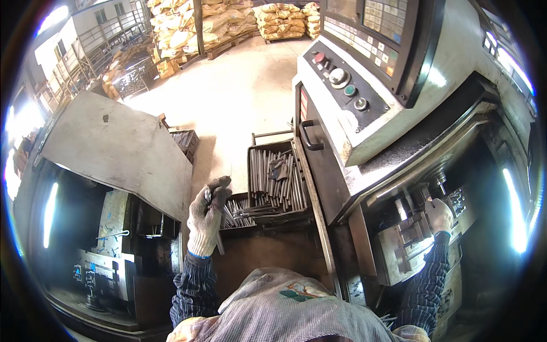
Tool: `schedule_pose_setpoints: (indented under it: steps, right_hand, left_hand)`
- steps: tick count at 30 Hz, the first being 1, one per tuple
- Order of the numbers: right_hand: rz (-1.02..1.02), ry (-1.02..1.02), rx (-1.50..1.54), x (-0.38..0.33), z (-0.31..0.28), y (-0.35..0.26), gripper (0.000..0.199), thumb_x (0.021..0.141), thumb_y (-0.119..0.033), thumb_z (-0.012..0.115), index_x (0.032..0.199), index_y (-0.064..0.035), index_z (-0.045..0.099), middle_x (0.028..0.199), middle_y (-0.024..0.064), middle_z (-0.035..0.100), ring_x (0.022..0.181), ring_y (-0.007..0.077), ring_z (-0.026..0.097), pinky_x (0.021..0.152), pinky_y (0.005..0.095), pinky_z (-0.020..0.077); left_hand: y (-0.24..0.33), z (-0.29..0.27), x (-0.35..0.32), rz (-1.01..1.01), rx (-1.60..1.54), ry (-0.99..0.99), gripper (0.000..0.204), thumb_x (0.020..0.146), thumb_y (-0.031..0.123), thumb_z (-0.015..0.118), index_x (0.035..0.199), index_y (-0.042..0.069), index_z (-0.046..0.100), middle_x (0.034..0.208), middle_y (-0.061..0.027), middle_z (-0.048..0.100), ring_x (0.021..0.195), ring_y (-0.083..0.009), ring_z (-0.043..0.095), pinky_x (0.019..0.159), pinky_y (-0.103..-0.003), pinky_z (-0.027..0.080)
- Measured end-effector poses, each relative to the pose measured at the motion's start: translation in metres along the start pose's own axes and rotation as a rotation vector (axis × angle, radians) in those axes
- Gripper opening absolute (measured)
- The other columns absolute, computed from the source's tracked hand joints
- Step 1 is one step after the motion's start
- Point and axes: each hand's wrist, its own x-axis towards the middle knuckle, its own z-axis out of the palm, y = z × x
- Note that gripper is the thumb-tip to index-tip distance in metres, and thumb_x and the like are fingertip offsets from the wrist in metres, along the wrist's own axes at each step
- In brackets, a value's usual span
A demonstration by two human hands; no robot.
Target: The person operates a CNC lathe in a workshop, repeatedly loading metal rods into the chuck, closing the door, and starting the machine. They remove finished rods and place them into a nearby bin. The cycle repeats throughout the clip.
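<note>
My left hand (206, 222), in a whitish knitted glove with dark fingertips, is raised in front of me with its fingers curled in. It grips a metal rod (220, 244), whose lower end sticks out below the palm. Off to the right, my gloved right hand (440, 216) reaches into the machine, at a metal clamping fixture (413, 228). Its fingers are closed at the fixture's far end; what they grip is too small to make out. Just beyond them a spindle tool (440, 179) points down toward the fixture.
A black crate (250, 171) full of metal rods stands ahead, with a lower bin of rods (233, 214) beside it. The control panel (347, 85) overhangs on the right. Another machine (114, 154) stands at the left. Stacked yellow sacks (228, 23) are at the back.
</note>
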Motion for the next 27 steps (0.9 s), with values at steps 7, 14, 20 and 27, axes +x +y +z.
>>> schedule_pose_setpoints:
  steps: [7, 14, 20, 27]
  right_hand:
    - [-0.062, 0.296, 0.149, -0.046, -0.014, -0.027, 0.052, 0.099, -0.036, 0.062, 0.143, -0.0091, 0.055, 0.148, 0.0222, 0.052, 0.134, 0.0395, 0.052, 0.112, 0.0440, 0.0431]
    - [-0.123, 0.326, 0.859, -0.189, -0.005, -0.133, 0.041, 0.094, -0.014, 0.069, 0.133, -0.0012, 0.063, 0.122, 0.0148, 0.068, 0.110, 0.0270, 0.066, 0.098, 0.0371, 0.0536]
    - [-0.711, -0.330, 0.700, -0.253, 0.062, -0.289, 0.057, 0.097, -0.045, 0.063, 0.143, -0.0109, 0.055, 0.138, 0.0150, 0.062, 0.125, 0.0337, 0.061, 0.105, 0.0409, 0.0494]
    - [-0.908, -0.655, 0.644, -0.306, 0.068, -0.386, 0.044, 0.097, -0.039, 0.067, 0.131, -0.0136, 0.058, 0.128, 0.0105, 0.064, 0.112, 0.0278, 0.066, 0.094, 0.0399, 0.0555]
  left_hand:
    - [-0.004, -0.070, -0.010, -0.131, 0.067, 0.003, 0.028, 0.105, 0.020, 0.059, 0.126, 0.005, 0.068, 0.095, 0.0009, 0.070, 0.059, -0.0019, 0.048, 0.051, -0.019, 0.040]
    - [-0.029, -0.094, -0.009, -0.113, -0.104, -0.257, 0.033, 0.106, 0.020, 0.055, 0.132, 0.001, 0.062, 0.105, -0.0056, 0.071, 0.061, -0.0062, 0.053, 0.053, -0.022, 0.044]
    - [-0.033, -0.102, -0.015, 0.164, -0.176, -0.585, 0.053, 0.105, 0.040, 0.054, 0.126, -0.009, 0.058, 0.116, -0.0140, 0.067, 0.091, -0.0160, 0.064, 0.079, -0.028, 0.053]
    - [-0.010, -0.111, -0.038, 0.179, -0.331, -0.420, 0.048, 0.108, 0.037, 0.048, 0.128, -0.006, 0.059, 0.124, -0.0199, 0.066, 0.110, -0.0323, 0.067, 0.105, -0.047, 0.051]
